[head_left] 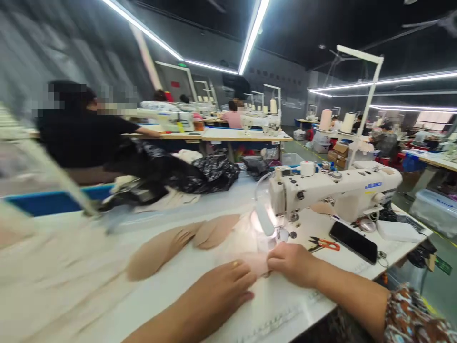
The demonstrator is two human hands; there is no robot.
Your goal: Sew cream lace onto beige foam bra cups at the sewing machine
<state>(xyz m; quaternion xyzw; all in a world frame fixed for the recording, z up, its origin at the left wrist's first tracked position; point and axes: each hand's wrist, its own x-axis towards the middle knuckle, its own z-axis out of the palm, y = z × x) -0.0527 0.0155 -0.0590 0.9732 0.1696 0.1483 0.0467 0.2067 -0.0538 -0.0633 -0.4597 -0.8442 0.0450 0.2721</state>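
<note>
A white sewing machine (335,190) stands on the white table, its lamp shining over the needle area. Pale, sheer fabric (255,262) lies under the needle area, between my hands. My right hand (294,264) is closed, thumb and fingers pinching the fabric's edge just in front of the machine. My left hand (223,290) lies palm down with its fingers stretched out, fingertips touching the fabric from the left and thumb a little apart. Beige cup-shaped pieces (162,252) lie left of the machine, joined to the pale cloth.
Orange-handled thread snips (324,244) and a black phone (353,241) lie right of my right hand. More pale cloth (53,281) spreads over the table's left side. Black patterned material (214,174) is heaped behind. A person in black (82,128) sits at the opposite table.
</note>
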